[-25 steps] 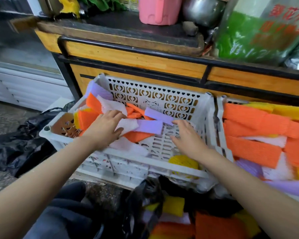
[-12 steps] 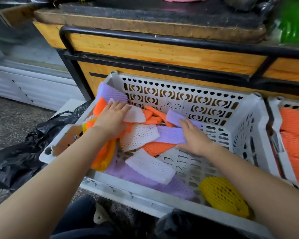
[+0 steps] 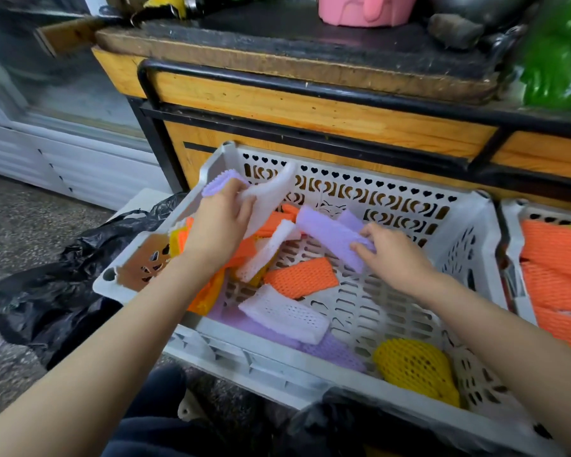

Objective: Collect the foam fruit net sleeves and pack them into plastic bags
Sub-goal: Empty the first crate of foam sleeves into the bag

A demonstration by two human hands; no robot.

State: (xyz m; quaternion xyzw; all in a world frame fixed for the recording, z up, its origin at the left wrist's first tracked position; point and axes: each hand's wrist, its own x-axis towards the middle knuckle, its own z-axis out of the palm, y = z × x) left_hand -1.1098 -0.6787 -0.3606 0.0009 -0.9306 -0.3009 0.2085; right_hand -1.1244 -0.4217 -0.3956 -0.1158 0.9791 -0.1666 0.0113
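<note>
While you are crouching over the white crate (image 3: 468,245), your left hand (image 3: 220,225) is closing its fingers around a small bunch of sleeves, a white sleeve (image 3: 271,196) and a purple one (image 3: 218,183) sticking out at 12 o'clock of the fist. Your right hand (image 3: 396,255) is pinching the near end of a long purple sleeve (image 3: 330,235), thumb and fingers together on it, its far end lying at 10 o'clock toward the left hand.

Loose sleeves are lying across the crate floor: an orange sleeve (image 3: 300,277) at centre, a white mesh sleeve (image 3: 284,313) at 7 o'clock of it, a yellow net (image 3: 416,367) in the 5 o'clock corner.

Risks, as a judgement: the foam is light and springy, so the bunch is likely slipping apart if you are adding more before tightening the fist. Mesh may be snagging on the slotted crate floor as you are pulling. The black bag (image 3: 56,291) is sitting collapsed at 9 o'clock, outside the crate, mouth not visibly open; one-handed stuffing could be spilling sleeves onto the floor.

Surroundings: speckled stone floor (image 3: 10,222), a wooden counter (image 3: 277,107) with black metal framing at 12 o'clock, a second crate of orange sleeves (image 3: 554,258) at 3 o'clock.
</note>
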